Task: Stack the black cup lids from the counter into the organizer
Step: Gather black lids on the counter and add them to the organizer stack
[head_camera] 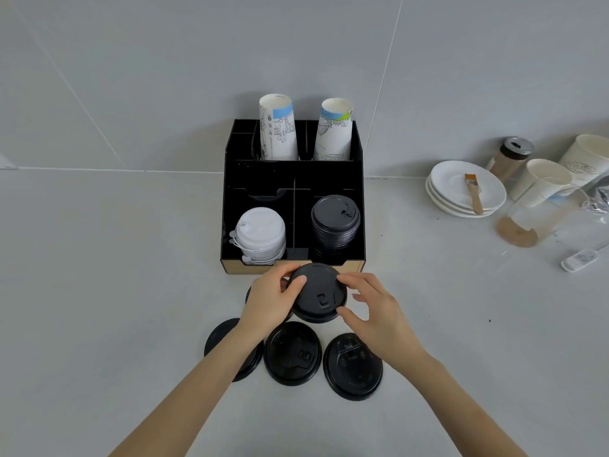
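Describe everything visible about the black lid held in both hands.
The black lid is round, matte, plastic-looking, with a raised dome, a rim and a small sip-tab near its front edge. It faces top up, tilted slightly toward the camera, just in front of the organizer. The left hand grips its left edge, thumb on top; the right hand pinches its right edge. Whether more lids are stacked beneath cannot be told.
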